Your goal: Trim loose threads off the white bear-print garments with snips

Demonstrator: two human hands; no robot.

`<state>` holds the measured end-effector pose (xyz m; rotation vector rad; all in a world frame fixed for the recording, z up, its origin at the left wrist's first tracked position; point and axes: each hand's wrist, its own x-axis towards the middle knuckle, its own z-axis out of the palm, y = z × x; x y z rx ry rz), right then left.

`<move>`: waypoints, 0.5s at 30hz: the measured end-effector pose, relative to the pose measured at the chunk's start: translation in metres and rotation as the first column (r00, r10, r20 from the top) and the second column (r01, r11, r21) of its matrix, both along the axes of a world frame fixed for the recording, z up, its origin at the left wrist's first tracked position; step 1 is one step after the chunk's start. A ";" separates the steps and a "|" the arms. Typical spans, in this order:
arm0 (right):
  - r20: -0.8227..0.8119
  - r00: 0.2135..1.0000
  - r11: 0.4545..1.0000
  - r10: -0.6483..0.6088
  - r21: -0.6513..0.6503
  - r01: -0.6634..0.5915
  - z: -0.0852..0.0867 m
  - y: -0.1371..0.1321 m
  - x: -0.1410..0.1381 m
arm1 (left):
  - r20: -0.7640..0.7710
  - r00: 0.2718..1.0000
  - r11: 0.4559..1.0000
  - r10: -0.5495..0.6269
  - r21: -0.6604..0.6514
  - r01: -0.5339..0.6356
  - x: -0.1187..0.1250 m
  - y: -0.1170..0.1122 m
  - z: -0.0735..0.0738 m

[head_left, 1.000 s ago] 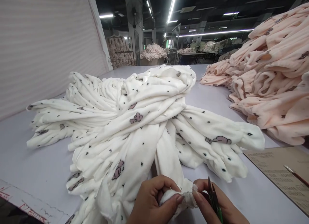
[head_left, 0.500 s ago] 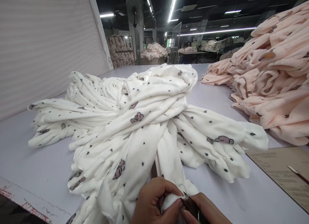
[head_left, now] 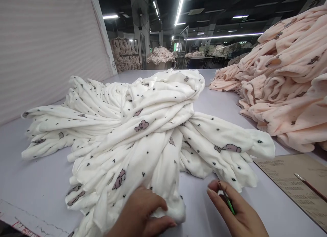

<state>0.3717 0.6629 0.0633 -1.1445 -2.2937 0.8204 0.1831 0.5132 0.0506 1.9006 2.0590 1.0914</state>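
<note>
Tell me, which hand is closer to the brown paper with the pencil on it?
The right hand. It holds small green snips just left of the brown paper, apart from it. The left hand is farther away, resting on the white fabric pile.

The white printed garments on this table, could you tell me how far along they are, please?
Nothing shows which pieces are finished. In hand: the left hand presses a cuff of the white garments; the right hand holds green snips clear. The pink stack sits apart.
</note>
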 end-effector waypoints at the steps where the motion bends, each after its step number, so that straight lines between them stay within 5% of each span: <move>1: 0.030 0.999 0.999 -0.014 0.032 0.013 -0.006 0.011 -0.003 | -0.088 0.996 0.997 0.004 -0.073 -0.010 -0.010 -0.005 -0.005; 6: 0.111 0.993 0.997 0.032 0.066 -0.040 -0.034 0.050 -0.027 | -0.378 0.924 0.872 0.061 -0.430 -0.234 -0.066 -0.045 -0.011; 12: -0.161 0.966 0.947 0.202 -0.219 -0.234 -0.016 0.030 -0.017 | -0.430 0.848 0.587 0.310 -0.615 -0.526 -0.097 -0.081 0.025; 14: -0.270 0.948 0.903 0.171 -0.341 -0.260 -0.008 0.015 -0.013 | -0.402 0.862 0.603 0.310 -0.618 -0.505 -0.083 -0.078 0.031; 15: -0.314 0.938 0.877 0.150 -0.396 -0.273 -0.005 0.009 -0.013 | -0.352 0.886 0.671 0.301 -0.582 -0.460 -0.073 -0.072 0.030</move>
